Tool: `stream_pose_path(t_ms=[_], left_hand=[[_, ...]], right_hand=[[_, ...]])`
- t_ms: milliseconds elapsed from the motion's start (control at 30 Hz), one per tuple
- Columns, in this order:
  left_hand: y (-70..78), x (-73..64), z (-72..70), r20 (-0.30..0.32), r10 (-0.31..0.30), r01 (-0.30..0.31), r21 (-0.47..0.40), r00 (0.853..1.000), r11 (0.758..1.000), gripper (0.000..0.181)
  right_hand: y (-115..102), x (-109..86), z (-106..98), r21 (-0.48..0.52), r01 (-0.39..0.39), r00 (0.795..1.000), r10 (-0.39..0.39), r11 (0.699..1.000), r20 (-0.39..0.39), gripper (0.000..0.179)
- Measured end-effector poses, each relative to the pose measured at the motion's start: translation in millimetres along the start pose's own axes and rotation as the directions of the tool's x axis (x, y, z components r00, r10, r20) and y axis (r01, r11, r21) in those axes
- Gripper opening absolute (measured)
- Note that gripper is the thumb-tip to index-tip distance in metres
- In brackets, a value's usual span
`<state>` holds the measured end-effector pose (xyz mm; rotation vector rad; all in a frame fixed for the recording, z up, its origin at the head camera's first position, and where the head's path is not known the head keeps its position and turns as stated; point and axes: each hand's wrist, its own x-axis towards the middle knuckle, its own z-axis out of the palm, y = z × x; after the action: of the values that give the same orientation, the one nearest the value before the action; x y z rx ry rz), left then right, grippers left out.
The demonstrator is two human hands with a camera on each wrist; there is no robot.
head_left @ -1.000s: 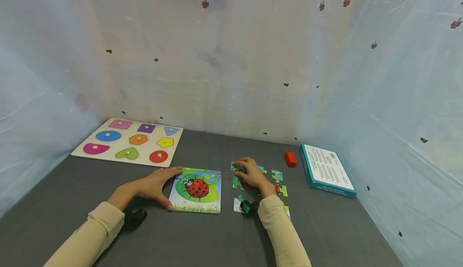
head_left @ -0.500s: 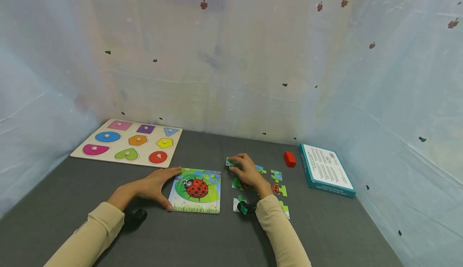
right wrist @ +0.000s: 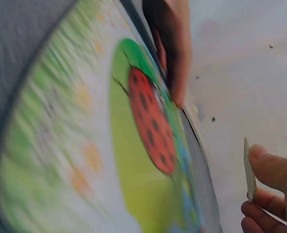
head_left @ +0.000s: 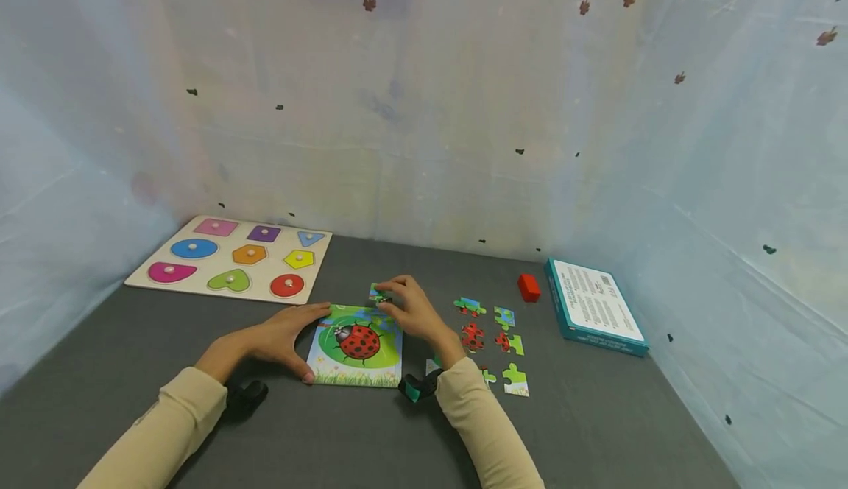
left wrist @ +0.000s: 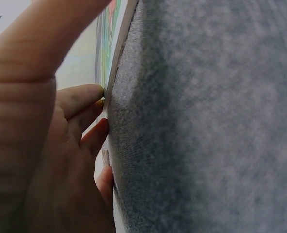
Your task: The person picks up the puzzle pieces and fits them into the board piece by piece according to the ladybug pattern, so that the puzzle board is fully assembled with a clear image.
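A square picture board [head_left: 361, 353] with a ladybug on a green leaf lies flat on the dark table. My left hand [head_left: 285, 334] rests at its left edge, thumb at the near corner and fingers at the far one. In the left wrist view, fingertips [left wrist: 97, 92] touch the board's edge. My right hand [head_left: 419, 316] pinches a small jigsaw piece [head_left: 375, 294] above the board's far edge. The right wrist view shows that piece [right wrist: 249, 172] edge-on between thumb and fingers. Several loose jigsaw pieces [head_left: 472, 336] lie to the right, some partly hidden by the right wrist.
A white shape board [head_left: 261, 286] with coloured knobbed shapes lies at the back left. On the right are a red block [head_left: 528, 288] and a teal box [head_left: 599, 308] with a white label. A pale sheet [head_left: 424, 106] hangs behind the table.
My right hand has lifted a jigsaw piece from the loose group and carried it left to the picture board. The left hand has stayed at the board's edge.
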<state>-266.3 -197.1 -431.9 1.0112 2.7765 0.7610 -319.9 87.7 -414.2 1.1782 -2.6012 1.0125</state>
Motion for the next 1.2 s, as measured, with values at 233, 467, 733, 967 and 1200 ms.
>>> stream_pose_path(t_ms=[233, 467, 733, 967, 1200], left_hand=[[-1.7, 0.2, -0.8, -0.002, 0.006, -0.006, 0.012, 1.000, 1.000, 0.109], [-1.6, -0.5, -0.7, 0.018, -0.028, 0.029, -0.007, 0.999, 1.000, 0.111], [-0.4, -1.6, -2.3, 0.018, -0.021, 0.021, -0.010, 1.000, 1.000, 0.110], [-0.7, -1.9, -1.7, 0.016, -0.015, 0.015, -0.008, 1.000, 1.000, 0.107], [-1.3, -1.7, -0.1, 0.019, 0.013, -0.013, -0.011, 1.000, 1.000, 0.104]], right_hand=[[-11.8, 5.6, 21.4, -0.034, 0.023, 0.998, -0.021, 0.999, 0.059, 0.037], [-18.1, 9.6, 37.4, -0.090, 0.054, 0.995, -0.045, 0.995, 0.094, 0.035], [-24.9, 10.2, 44.2, -0.125, 0.042, 0.990, -0.025, 0.991, 0.137, 0.034], [-24.5, 9.4, 51.2, -0.165, 0.078, 0.990, -0.057, 0.983, 0.128, 0.033], [-25.1, 7.3, 56.1, -0.188, 0.057, 0.996, -0.043, 0.981, 0.080, 0.032]])
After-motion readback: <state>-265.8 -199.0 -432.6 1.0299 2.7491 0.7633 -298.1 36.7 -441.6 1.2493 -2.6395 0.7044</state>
